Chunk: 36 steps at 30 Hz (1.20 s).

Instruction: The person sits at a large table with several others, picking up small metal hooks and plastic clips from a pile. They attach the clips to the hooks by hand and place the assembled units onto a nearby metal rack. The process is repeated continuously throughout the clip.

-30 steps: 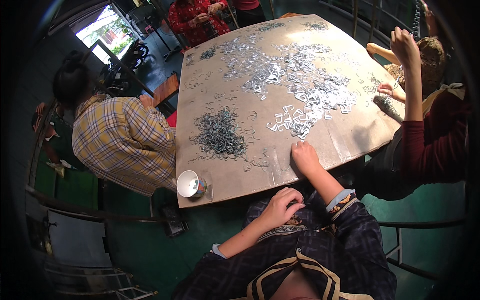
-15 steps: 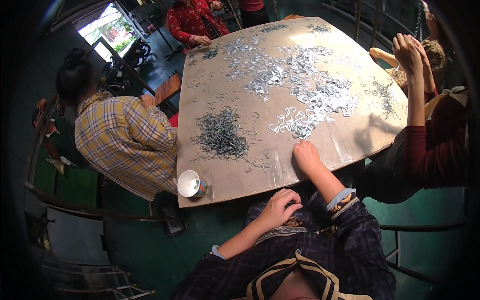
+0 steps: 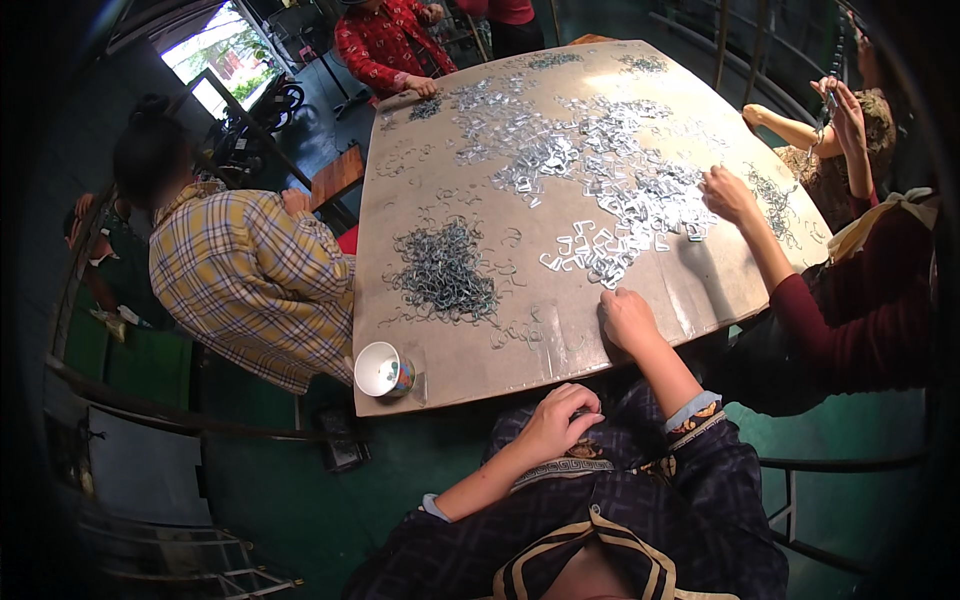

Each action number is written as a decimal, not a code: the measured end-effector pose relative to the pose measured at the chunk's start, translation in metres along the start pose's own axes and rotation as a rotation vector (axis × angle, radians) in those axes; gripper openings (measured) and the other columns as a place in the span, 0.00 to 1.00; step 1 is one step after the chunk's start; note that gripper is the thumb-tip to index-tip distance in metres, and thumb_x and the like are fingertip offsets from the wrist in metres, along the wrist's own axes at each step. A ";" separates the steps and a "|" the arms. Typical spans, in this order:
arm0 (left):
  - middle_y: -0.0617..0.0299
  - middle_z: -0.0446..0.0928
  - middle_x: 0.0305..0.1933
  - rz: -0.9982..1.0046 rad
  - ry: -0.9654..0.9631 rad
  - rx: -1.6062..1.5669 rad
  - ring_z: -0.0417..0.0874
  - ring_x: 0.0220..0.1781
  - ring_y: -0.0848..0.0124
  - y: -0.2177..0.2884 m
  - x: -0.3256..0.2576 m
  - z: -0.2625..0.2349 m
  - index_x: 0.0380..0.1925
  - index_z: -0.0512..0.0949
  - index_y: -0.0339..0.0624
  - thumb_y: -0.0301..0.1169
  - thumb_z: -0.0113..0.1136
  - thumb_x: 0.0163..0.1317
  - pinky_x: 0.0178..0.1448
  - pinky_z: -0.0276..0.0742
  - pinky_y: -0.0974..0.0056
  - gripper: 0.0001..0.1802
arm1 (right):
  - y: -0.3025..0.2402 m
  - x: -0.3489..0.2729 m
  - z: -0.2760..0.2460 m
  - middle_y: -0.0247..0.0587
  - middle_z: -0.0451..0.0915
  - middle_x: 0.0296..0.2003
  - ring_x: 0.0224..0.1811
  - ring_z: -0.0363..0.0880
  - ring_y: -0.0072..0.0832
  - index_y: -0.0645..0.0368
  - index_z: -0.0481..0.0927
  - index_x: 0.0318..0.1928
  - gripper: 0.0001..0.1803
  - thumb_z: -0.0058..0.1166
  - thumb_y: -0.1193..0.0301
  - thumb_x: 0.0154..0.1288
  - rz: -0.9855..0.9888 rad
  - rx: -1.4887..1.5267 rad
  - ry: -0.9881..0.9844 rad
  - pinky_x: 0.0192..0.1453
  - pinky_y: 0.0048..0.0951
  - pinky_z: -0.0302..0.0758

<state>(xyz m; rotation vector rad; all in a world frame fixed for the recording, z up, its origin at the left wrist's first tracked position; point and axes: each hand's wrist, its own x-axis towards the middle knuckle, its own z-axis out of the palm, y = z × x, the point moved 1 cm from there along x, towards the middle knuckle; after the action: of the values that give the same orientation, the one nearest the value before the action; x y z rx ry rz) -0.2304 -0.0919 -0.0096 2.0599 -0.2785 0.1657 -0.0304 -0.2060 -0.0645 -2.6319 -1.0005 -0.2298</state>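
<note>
My right hand (image 3: 628, 318) rests on the table with its fingers bent in, touching or right beside the near tip of a pile of flat silver metal hooks (image 3: 640, 205). Its fingertips are mostly hidden, and whatever they pinch does not show. In front of my body, below the table edge, my left hand (image 3: 562, 420) is held with fingers curled toward the thumb. What it may hold cannot be made out. On the left side of the table lies a dark heap of thin wire hooks (image 3: 447, 268), with loose ones scattered round it.
A paper cup (image 3: 383, 370) stands at the table's (image 3: 560, 355) near left corner. A person in a plaid shirt (image 3: 250, 270) is at the left. At the right, a co-worker's hand (image 3: 732, 197) reaches to the silver pile. Another person in red (image 3: 395, 50) works at the far side.
The co-worker at the right has lowered an arm from raised to the silver pile. My right hand has shifted slightly right and nearer to me; my left hand has hardly moved.
</note>
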 end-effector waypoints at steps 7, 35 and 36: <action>0.56 0.79 0.37 -0.027 0.040 -0.019 0.81 0.42 0.61 0.001 0.004 -0.001 0.32 0.75 0.36 0.23 0.65 0.55 0.48 0.75 0.62 0.08 | -0.007 -0.035 -0.045 0.48 0.81 0.29 0.31 0.82 0.41 0.57 0.83 0.41 0.14 0.57 0.81 0.53 0.264 0.526 0.119 0.38 0.36 0.78; 0.56 0.82 0.34 -0.106 0.238 -0.145 0.83 0.37 0.61 -0.038 0.014 0.013 0.30 0.79 0.37 0.27 0.68 0.53 0.44 0.75 0.61 0.08 | -0.068 -0.106 -0.055 0.46 0.85 0.36 0.38 0.86 0.34 0.62 0.83 0.42 0.11 0.59 0.83 0.57 0.160 0.909 0.298 0.42 0.28 0.80; 0.56 0.83 0.36 -0.106 0.272 -0.152 0.84 0.37 0.64 -0.052 0.014 0.011 0.31 0.81 0.37 0.29 0.69 0.54 0.44 0.77 0.63 0.08 | -0.066 -0.106 -0.053 0.46 0.85 0.36 0.38 0.86 0.34 0.63 0.83 0.42 0.11 0.59 0.83 0.57 0.161 0.905 0.309 0.42 0.28 0.80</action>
<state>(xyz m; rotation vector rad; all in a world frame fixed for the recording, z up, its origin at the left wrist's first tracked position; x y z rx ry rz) -0.2028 -0.0795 -0.0557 1.8701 -0.0134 0.3450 -0.1555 -0.2431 -0.0264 -1.7646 -0.5799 -0.1013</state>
